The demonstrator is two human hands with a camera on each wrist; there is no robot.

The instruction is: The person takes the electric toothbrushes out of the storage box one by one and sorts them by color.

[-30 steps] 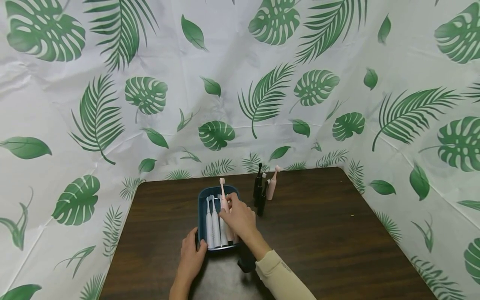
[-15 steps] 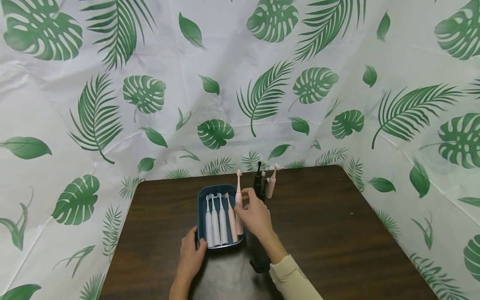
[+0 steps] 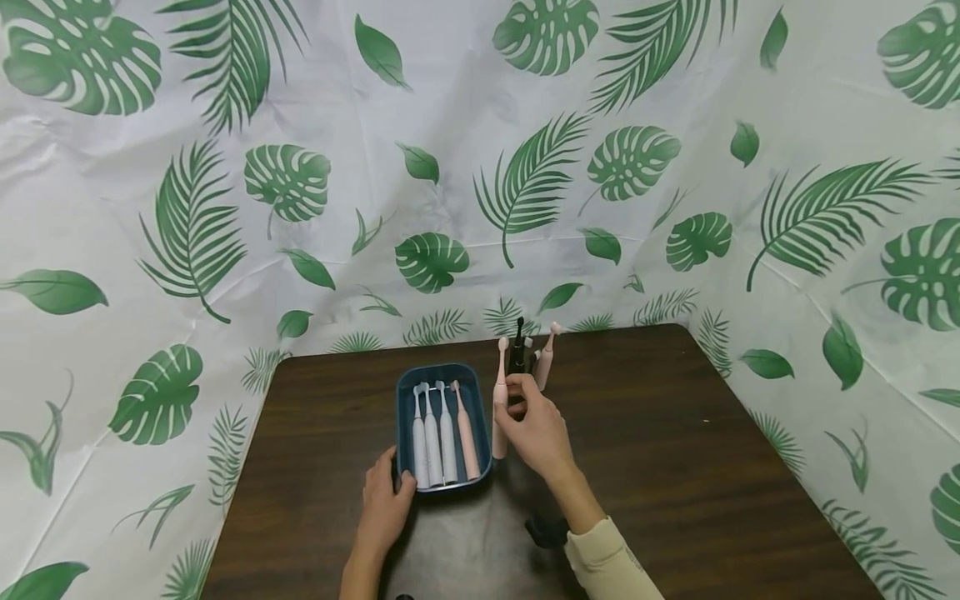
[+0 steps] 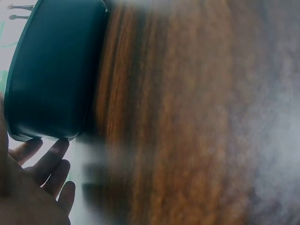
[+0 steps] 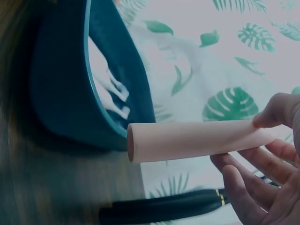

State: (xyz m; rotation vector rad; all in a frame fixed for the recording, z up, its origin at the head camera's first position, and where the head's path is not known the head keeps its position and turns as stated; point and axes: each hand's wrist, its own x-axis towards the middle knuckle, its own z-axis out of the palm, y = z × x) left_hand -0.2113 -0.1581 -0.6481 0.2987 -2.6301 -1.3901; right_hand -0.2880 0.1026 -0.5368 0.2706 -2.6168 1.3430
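My right hand [image 3: 540,429] pinches a pale pink electric toothbrush [image 3: 500,392] by its handle, upright, just past the right side of a dark blue bin. In the right wrist view its smooth handle [image 5: 187,140] sticks out from between thumb and fingertips, base end toward the bin wall [image 5: 56,84]. The bin [image 3: 444,367] holds three white electric toothbrushes [image 3: 432,442] and a peach-pink one [image 3: 467,433], lying side by side. My left hand [image 3: 386,500] rests at the bin's near left corner; in the left wrist view its relaxed fingertips touch the outer wall [image 4: 56,70].
Black electric toothbrushes [image 3: 517,354] and another pink one [image 3: 545,367] stand upright on the wooden table [image 3: 637,467] behind the right hand. A leaf-patterned sheet [image 3: 442,192] hangs behind the table's far edge and at both sides.
My right hand has carried the pale pink toothbrush rightward, from over the bin to beyond its right rim. The left hand has stayed at the bin's corner.
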